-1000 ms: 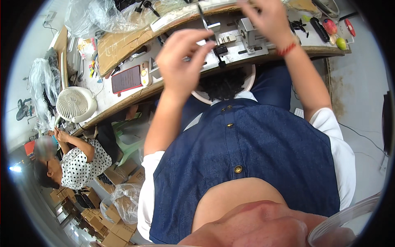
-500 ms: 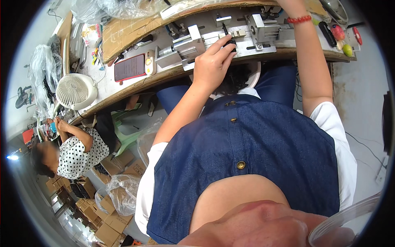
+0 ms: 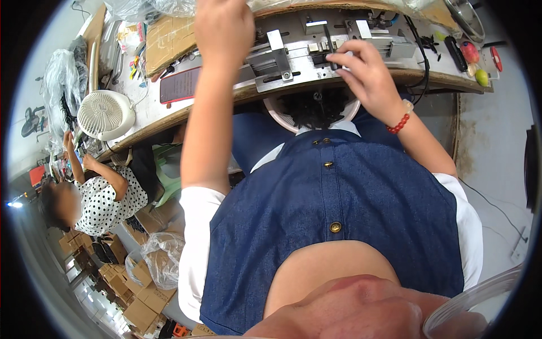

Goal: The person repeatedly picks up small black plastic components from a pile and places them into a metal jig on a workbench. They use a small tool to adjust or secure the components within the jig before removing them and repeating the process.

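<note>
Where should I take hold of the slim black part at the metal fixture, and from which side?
Probably by its near end, coming from the right. The slim black part is long and thin; its far end points in across the metal fixture, leaving the near end at the front, so a fingertip pinch across its width should suit. The right grip is at that end.

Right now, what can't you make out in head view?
Left hand, head view: fingers cut off by upper edge; any grip unclear.
Phone, head view: right end hidden behind the left forearm.
Black pieces in basin, head view: too small to tell apart.
Right hand, head view: too small to tell if it pinches the black rod.
</note>
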